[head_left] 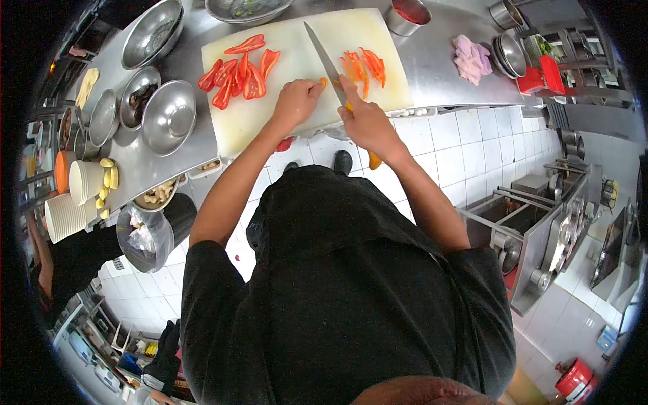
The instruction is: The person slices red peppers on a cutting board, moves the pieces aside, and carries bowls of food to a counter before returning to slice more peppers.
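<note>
On the white cutting board (pixel 324 40), my right hand (pixel 370 125) grips a kitchen knife (pixel 322 55) by its yellow handle. Its long blade points up and left across the board. My left hand (pixel 295 102) is closed, with a small orange pepper piece (pixel 323 82) at its fingertips, left of the blade. Halved red peppers (pixel 248 77) lie in a group to the left, cut faces showing. Right of the knife are orange-red pepper strips (pixel 372 66). My fingers partly cover what is under the blade.
Steel bowls (pixel 169 116) stand left of the board. A metal pot (pixel 408 17) with red contents is at the back right, near a pink cloth (pixel 471 59). Stacked white tubs (pixel 71 212) and a lined bin (pixel 145 236) are at the left. Another person's arm (pixel 42 256) shows there.
</note>
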Motion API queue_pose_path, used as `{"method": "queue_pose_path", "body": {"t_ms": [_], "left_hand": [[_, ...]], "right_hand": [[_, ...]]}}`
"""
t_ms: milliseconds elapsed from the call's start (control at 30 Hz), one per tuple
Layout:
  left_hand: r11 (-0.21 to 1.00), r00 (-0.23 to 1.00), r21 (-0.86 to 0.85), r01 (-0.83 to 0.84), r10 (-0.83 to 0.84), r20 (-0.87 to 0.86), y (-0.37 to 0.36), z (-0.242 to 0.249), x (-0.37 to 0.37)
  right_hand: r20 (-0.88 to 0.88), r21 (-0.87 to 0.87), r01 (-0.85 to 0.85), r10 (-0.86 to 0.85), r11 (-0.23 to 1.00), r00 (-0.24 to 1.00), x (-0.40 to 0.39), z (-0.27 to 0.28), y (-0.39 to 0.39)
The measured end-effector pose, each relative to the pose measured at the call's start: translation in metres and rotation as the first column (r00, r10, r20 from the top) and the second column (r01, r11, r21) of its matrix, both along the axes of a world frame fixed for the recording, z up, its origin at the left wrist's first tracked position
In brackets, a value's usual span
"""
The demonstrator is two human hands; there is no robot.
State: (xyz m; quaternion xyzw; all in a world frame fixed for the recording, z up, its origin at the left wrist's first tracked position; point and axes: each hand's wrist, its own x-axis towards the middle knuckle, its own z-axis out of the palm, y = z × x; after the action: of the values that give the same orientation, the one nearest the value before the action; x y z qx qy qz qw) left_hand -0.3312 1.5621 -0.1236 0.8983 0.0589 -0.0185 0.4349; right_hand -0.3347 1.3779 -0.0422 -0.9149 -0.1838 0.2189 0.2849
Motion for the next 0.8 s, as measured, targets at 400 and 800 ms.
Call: {"method": "queue_pose_path", "body": {"t_ms": [400, 800], "left_hand": [[0.998, 0.990, 0.049, 0.032, -0.038, 0.138, 0.001, -0.017, 0.001], [0.989, 0.993, 0.137, 0.060, -0.074, 0.096, 0.002, -0.022, -0.004]], "right_hand": [[0.057, -0.055, -0.031, 0.034, 0.998, 0.998, -0.003, -0.018, 0.011], [0.164, 0.028, -0.057, 0.052, 0.998, 0.985, 0.024, -0.058, 0.030]]}}
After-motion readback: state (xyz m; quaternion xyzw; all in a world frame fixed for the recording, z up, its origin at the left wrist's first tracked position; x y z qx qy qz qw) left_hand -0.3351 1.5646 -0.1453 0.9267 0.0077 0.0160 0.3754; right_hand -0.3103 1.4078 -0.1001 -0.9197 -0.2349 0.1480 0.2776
